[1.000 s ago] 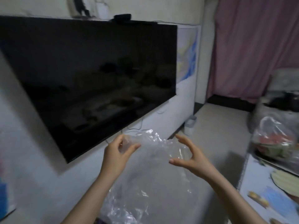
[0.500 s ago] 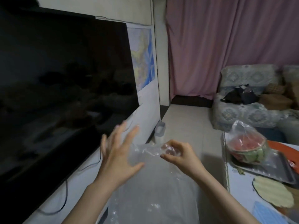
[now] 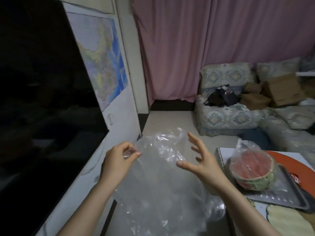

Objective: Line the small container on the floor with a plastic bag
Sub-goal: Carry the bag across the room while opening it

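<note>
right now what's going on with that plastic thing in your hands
A person is working a clear plastic bag open in mid-air. The left hand pinches the bag's top edge between thumb and fingers, while the right hand is spread open beside it, gripping nothing. The container to be lined is not in view, so the bag has not gone in yet. A bagged watermelon sits on a tray to the right.
</note>
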Tool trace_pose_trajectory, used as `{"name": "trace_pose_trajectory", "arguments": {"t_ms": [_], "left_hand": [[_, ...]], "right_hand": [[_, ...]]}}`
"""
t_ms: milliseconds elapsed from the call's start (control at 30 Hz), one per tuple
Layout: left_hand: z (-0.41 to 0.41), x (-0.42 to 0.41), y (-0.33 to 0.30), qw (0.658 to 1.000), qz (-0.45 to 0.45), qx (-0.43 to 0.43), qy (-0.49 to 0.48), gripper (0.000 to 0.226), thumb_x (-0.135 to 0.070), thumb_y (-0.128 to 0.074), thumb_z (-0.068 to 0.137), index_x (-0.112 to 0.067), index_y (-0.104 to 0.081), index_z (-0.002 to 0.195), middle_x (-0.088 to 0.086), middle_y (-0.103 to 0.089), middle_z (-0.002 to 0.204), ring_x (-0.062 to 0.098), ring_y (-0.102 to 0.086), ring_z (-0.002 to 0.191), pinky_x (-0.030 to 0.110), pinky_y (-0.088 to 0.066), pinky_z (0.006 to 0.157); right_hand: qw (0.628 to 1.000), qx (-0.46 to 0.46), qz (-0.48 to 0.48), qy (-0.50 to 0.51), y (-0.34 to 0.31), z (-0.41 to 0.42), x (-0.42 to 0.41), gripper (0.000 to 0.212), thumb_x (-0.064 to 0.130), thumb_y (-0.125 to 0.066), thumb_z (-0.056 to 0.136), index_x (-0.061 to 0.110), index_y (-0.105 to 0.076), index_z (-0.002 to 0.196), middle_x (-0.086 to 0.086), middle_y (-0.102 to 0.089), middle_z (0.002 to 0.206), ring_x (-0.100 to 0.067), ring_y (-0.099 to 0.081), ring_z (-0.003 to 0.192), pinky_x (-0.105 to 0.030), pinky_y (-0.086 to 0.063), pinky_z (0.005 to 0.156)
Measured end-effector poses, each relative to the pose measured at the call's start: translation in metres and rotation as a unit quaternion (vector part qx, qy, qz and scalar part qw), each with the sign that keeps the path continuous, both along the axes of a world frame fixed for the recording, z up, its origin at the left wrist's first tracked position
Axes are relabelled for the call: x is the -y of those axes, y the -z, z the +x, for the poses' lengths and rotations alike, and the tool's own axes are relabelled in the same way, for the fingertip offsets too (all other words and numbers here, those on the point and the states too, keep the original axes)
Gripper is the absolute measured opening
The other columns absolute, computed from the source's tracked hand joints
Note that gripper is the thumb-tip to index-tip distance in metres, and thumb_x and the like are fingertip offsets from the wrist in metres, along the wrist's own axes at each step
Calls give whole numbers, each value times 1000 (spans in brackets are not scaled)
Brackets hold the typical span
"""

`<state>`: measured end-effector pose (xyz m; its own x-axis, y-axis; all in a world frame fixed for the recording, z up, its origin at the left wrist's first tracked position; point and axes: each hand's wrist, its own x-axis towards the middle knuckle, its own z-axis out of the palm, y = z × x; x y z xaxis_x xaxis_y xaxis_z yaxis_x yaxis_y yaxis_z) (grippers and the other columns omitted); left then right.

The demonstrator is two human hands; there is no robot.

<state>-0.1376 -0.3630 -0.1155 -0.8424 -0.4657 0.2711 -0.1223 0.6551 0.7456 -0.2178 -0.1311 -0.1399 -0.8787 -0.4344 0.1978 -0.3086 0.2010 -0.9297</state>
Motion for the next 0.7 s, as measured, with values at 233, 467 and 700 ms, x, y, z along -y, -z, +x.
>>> {"name": "trace_pose_trajectory", "arguments": {"t_ms": [233, 467, 700], "left_hand": [[-149, 85, 9, 990, 138, -7, 30, 18, -13, -73, 75, -7, -59, 67, 9, -67, 67, 26, -64, 68, 49, -52, 78], [-272, 120, 10, 974, 180, 89, 101, 45, -21, -86, 59, -12, -60, 95, 3, -67, 97, 20, -60, 96, 33, -44, 84], [-436, 112, -19, 975, 195, 75, 73, 123, -75, -72, 38, -32, -21, 142, 2, -32, 149, 18, -35, 133, 31, -32, 99]], "right_hand": [[998, 55, 2, 22, 9, -119, 59, 82, 27, -85, 58, 31, -45, 129, 2, -58, 119, -17, -61, 102, -22, -51, 80], [987, -63, -9, 146, 0, -245, 107, 14, 9, -72, 76, 18, -65, 69, -13, -70, 66, -11, -63, 48, -25, -50, 53], [962, -251, 91, 53, 4, -390, 138, 6, 17, -68, 77, 19, -63, 73, 12, -56, 62, 4, -50, 56, -2, -34, 56]]}}
